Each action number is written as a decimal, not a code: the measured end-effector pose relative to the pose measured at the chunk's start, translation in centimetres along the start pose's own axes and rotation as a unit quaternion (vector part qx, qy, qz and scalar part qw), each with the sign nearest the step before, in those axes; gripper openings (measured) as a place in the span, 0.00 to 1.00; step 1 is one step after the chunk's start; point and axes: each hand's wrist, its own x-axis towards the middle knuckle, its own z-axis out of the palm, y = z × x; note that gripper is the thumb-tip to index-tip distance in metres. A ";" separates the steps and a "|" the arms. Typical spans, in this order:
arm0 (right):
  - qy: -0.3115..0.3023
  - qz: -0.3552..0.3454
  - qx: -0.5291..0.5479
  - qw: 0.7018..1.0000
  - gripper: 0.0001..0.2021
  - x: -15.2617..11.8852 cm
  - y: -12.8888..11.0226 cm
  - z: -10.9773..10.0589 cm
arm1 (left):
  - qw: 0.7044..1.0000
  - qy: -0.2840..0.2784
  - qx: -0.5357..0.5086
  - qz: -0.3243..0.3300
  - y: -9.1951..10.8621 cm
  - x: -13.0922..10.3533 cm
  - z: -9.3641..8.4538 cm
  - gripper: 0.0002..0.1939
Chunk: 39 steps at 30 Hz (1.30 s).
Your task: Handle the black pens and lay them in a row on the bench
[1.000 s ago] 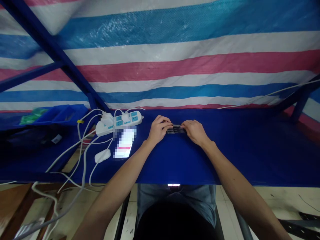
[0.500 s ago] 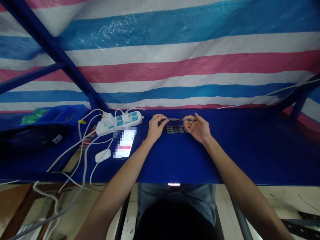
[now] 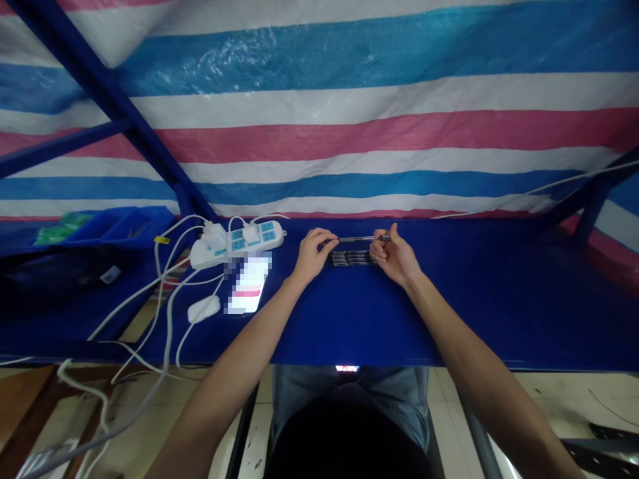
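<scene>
A slim pen (image 3: 357,239) with a dark grip and clear barrel is stretched level between both hands. My left hand (image 3: 313,251) pinches its left tip between thumb and fingers. At the pen's right end, my right hand (image 3: 395,255) has its fingers curled round the dark end, palm turned partly up. Just below the held pen, several similar pens (image 3: 349,258) lie side by side on the blue table (image 3: 349,319); their right ends are close to my right fingers and partly hidden by them.
Left of my hands are a white power strip (image 3: 239,243) with plugs, a lit phone (image 3: 249,285), a white adapter (image 3: 204,309) and tangled white cables. Blue bins (image 3: 124,225) stand at the far left. A striped sheet (image 3: 349,143) hangs behind the table.
My right hand has shifted slightly right along the pen, now nearer its right end, and more of the barrel shows. My left hand still pinches the left tip.
</scene>
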 end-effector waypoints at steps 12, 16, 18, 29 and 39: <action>0.033 -0.069 -0.092 0.993 0.30 0.9 1.0 -2.0 | 1.000 0.008 0.012 -0.003 -0.3 0.0 0.3 0.05; 0.070 -0.135 -0.334 0.930 0.14 1.6 2.1 -3.0 | 0.999 0.013 0.032 -0.039 -1.1 0.0 0.2 0.04; 0.075 -0.155 -0.437 0.883 0.10 1.7 2.6 -3.2 | 0.996 -0.018 0.079 -0.046 -1.6 0.0 0.0 0.05; -0.015 -0.167 -0.597 0.785 0.17 0.8 2.3 -2.9 | 0.961 -0.197 0.192 0.006 0.2 0.0 -1.6 0.23; -0.143 -0.170 -0.616 0.756 0.20 0.3 1.7 -2.6 | 0.940 -0.290 0.156 0.093 0.8 -0.3 -0.5 0.25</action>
